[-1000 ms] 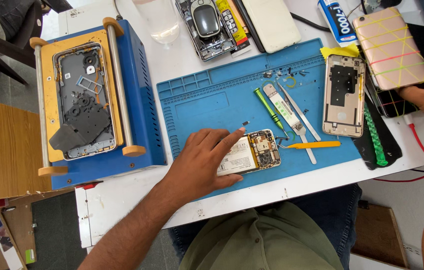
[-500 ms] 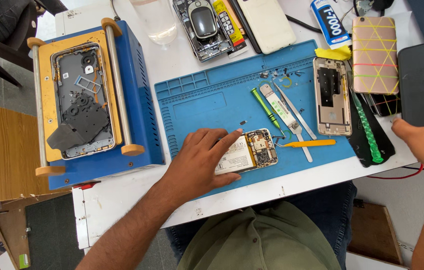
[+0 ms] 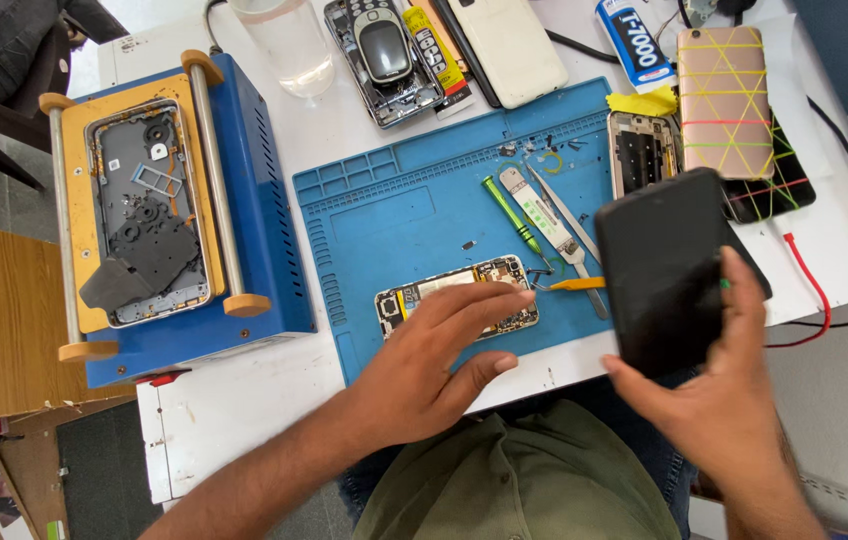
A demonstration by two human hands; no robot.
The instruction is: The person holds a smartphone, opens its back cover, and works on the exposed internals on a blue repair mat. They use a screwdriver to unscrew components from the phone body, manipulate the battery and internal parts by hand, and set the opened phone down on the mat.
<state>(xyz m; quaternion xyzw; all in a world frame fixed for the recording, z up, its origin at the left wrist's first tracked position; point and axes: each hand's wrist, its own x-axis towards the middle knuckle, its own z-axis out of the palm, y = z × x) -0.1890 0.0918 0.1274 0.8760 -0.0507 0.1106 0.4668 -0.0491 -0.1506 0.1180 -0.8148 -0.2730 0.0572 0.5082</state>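
My left hand (image 3: pixel 424 375) rests flat on an opened phone body (image 3: pixel 456 297) that lies on the blue repair mat (image 3: pixel 414 200), its circuit board and battery exposed. My right hand (image 3: pixel 719 400) holds a black phone screen panel (image 3: pixel 659 270) tilted above the mat's right edge. Just behind the panel lies another open phone frame (image 3: pixel 639 150). A green screwdriver (image 3: pixel 510 213), metal tweezers (image 3: pixel 564 215) and an orange pry tool (image 3: pixel 576 284) lie on the mat between my hands.
A blue and yellow screen separator machine (image 3: pixel 159 215) with a phone frame on it stands at left. At the back are a dismantled keypad phone (image 3: pixel 384 50), a white phone (image 3: pixel 509 45), a glue tube (image 3: pixel 634 40), a gold phone wrapped in rubber bands (image 3: pixel 724 100) and a clear bottle (image 3: pixel 284 40).
My right hand came back from the table's right side carrying the black screen panel toward the mat. My left hand stayed on the opened phone.
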